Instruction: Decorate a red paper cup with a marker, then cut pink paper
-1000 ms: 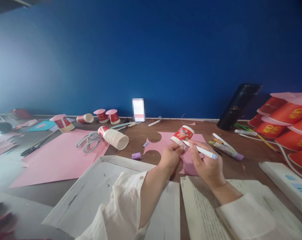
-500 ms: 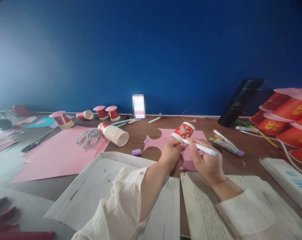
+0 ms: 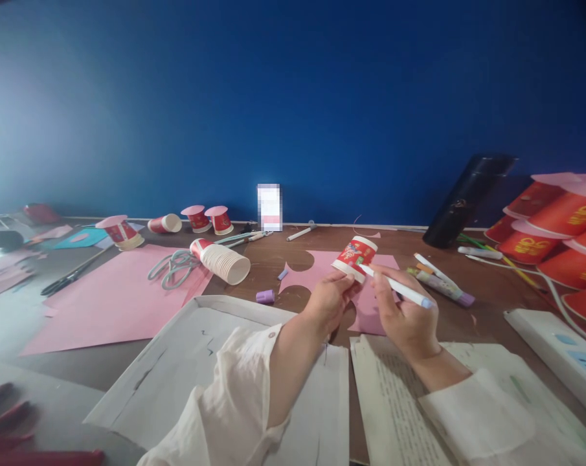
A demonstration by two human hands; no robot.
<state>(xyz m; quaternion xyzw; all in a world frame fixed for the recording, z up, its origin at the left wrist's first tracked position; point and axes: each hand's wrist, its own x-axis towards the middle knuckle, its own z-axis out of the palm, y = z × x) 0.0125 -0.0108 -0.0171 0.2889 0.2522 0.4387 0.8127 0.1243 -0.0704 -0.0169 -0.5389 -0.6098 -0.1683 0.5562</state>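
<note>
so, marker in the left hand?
No, the right hand grips the marker, while the left hand holds a cup.

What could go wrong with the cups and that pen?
The left hand holds the tilted red cup by its near end, so it might slip. The white pen in the right hand points close to the left one and could mark it. The cup stack lies sideways; it might roll if bumped.
</note>
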